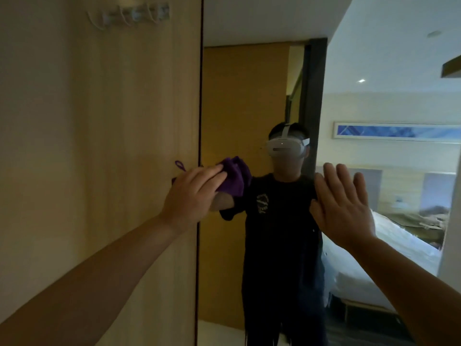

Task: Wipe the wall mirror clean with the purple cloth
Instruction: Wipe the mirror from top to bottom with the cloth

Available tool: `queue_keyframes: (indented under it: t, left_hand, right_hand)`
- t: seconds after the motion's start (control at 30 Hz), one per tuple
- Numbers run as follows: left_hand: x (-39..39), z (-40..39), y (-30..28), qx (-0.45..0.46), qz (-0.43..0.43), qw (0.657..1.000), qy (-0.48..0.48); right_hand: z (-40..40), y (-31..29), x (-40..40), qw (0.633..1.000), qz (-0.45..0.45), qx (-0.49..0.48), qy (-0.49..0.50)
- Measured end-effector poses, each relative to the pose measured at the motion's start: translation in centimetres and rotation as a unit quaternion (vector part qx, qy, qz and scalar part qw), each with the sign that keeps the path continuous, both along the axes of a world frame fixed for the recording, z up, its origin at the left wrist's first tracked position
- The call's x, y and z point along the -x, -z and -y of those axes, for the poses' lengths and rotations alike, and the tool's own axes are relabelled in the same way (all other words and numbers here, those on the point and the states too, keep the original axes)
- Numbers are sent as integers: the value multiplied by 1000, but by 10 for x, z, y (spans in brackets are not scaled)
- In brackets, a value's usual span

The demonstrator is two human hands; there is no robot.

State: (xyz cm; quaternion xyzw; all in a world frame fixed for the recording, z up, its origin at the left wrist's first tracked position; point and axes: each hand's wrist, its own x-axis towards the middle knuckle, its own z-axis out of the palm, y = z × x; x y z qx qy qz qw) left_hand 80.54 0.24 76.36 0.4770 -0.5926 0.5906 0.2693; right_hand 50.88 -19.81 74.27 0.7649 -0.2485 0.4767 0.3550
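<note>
The tall wall mirror (249,96) fills the middle of the view, with a dark frame edge on its left. My left hand (192,193) presses the purple cloth (234,176) against the glass near that left edge, at chest height. A purple loop of the cloth (180,166) sticks out over the wooden panel. My right hand (344,203) is flat and open, its fingers spread, against or close to the mirror's right side. In the glass I see the reflection of a person in a dark shirt with a white headset.
A wooden wall panel (99,146) stands to the left of the mirror, with white hooks (129,16) near its top. On the right, a bedroom with a white bed (399,245) and a framed blue picture (396,131) shows.
</note>
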Motion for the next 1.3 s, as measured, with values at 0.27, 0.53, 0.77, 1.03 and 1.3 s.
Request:
queue_keyframes:
  t: [0.27, 0.53, 0.77, 1.03, 1.3]
  left_hand:
    - [4, 47, -100, 43, 7, 999, -6]
    - [-2, 67, -80, -8, 14, 999, -39]
    - [-22, 61, 57, -31, 94, 995, -19]
    - [-32, 55, 165, -58, 124, 990, -28]
    - [9, 45, 104, -41, 20, 998, 36]
  right_hand:
    - [9, 3, -6, 997, 32, 69, -1]
    - [20, 4, -7, 994, 38, 97, -12]
    - [18, 4, -6, 994, 43, 94, -21]
    - [17, 4, -6, 994, 53, 89, -30]
    - [6, -2, 14, 997, 29, 29, -72]
